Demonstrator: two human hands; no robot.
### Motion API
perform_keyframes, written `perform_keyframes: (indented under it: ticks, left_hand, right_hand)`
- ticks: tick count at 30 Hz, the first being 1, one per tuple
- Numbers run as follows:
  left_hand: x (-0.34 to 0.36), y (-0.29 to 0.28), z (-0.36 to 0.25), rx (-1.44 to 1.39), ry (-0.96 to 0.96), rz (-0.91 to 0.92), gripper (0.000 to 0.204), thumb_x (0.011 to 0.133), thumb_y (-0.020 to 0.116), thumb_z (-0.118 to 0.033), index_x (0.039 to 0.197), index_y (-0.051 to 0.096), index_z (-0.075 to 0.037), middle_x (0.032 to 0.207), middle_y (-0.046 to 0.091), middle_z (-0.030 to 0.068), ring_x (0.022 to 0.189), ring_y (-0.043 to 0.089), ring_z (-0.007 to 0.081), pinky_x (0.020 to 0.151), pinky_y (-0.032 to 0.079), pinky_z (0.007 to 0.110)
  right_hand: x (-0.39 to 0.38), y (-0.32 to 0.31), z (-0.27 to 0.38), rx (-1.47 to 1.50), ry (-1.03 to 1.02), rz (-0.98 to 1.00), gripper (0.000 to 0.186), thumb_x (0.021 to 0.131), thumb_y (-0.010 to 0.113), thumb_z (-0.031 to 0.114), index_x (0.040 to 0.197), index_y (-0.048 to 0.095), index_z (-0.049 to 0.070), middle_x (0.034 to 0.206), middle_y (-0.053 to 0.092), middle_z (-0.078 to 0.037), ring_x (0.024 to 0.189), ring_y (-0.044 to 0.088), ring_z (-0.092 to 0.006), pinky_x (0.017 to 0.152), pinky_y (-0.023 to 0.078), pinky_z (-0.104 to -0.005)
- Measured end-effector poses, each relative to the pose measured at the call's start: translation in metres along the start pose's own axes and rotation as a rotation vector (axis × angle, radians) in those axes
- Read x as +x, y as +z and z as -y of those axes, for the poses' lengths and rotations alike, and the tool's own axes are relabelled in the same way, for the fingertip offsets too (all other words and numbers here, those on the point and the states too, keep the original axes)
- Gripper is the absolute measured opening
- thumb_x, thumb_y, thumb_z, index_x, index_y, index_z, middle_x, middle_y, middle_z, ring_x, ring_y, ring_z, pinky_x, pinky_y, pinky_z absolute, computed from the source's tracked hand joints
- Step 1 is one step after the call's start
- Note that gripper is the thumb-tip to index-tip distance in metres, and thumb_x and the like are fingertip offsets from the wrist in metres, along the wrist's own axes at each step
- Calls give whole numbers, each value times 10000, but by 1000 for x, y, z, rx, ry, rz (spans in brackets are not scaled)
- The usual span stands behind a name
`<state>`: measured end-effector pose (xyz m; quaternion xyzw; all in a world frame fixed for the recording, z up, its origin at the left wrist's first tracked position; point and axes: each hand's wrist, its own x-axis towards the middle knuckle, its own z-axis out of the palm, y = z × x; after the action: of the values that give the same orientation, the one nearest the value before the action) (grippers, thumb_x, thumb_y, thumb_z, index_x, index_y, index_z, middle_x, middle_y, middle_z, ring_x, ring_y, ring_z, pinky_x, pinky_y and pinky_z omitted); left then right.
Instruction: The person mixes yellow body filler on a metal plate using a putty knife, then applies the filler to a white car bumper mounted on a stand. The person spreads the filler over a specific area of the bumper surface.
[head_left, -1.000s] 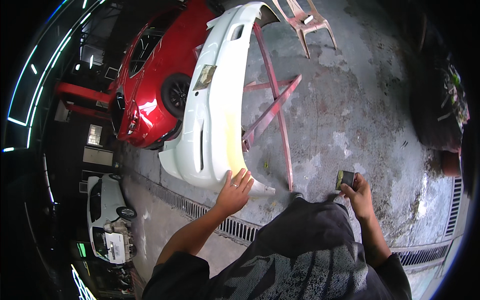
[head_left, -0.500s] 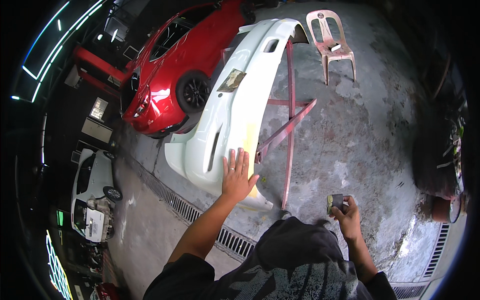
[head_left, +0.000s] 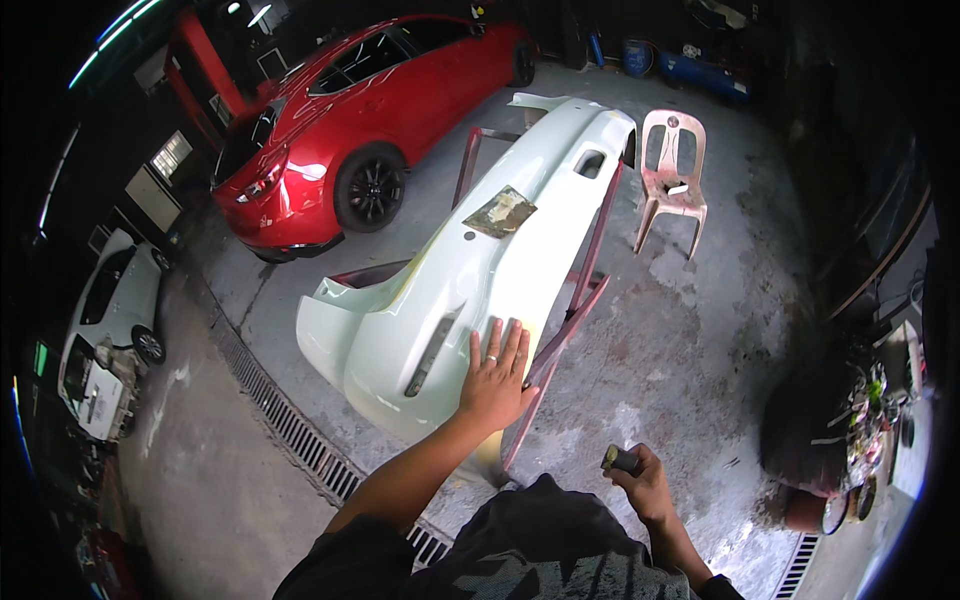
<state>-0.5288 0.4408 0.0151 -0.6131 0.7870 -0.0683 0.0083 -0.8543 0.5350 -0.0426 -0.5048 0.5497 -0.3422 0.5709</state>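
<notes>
A white car bumper (head_left: 385,350) lies on a red metal stand (head_left: 570,320) in front of me. My left hand (head_left: 495,385) rests flat on its near right part, fingers spread and a ring on one finger. A yellowish patch (head_left: 489,450) shows on the bumper's edge below that hand. My right hand (head_left: 648,487) is closed round a small sanding block (head_left: 622,460), dark grey outside with a yellow-green end, held off the bumper over the floor. A mottled sheet (head_left: 500,212) lies on the bumper's upper middle.
A red car (head_left: 330,170) stands beyond the bumper at the left, and a pale car (head_left: 110,310) farther left. A worn plastic chair (head_left: 672,185) is at the far right. A floor grate (head_left: 290,425) runs along the left; clutter (head_left: 850,430) piles up at the right.
The view has shifted, and the bumper now sits lower and more slanted. My left hand still lies flat on it. My right hand, with the sanding block, has come closer to the bumper.
</notes>
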Motion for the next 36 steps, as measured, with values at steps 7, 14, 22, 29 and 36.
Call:
perform_keyframes:
  ticks: [7,14,22,29,36]
  left_hand:
    - [7,-5,6,-251,25,-216,690,948,700,-491,1471,585,-56,1595,445,230,1547,327,432,1231,125,740]
    - [151,-44,111,-373,-236,-491,621,928,764,-388,1412,597,-36,1392,599,229,1311,562,409,1157,405,516]
    - [250,-27,115,-213,-526,-8,1145,848,672,-765,1652,298,-40,1698,228,319,1610,147,463,1268,129,665]
    - [261,-37,97,-72,-403,-11,709,1034,594,-434,1567,418,-2,1480,522,335,1405,503,480,1168,393,580]
    - [269,-51,103,22,-366,101,631,982,591,-150,1574,414,-25,1344,624,272,1241,641,437,973,579,482]
  right_hand:
    - [50,7,50,-44,-15,-32,230,928,769,149,1042,652,-13,863,724,-64,766,631,-98,679,503,-287]
    - [153,-11,120,-170,-127,41,382,957,747,113,1280,615,-42,932,756,-93,791,651,-108,706,516,-269]
    - [332,3,191,151,-423,222,309,1011,669,45,1290,563,-31,1015,729,-90,854,680,-124,728,527,-270]
    - [499,56,278,-100,-570,212,380,991,697,121,1325,570,-9,1018,724,-149,893,685,-200,806,531,-314]
    - [545,81,263,-457,-807,142,555,942,741,304,1408,606,35,1318,682,-219,1301,567,-410,1116,410,-489]
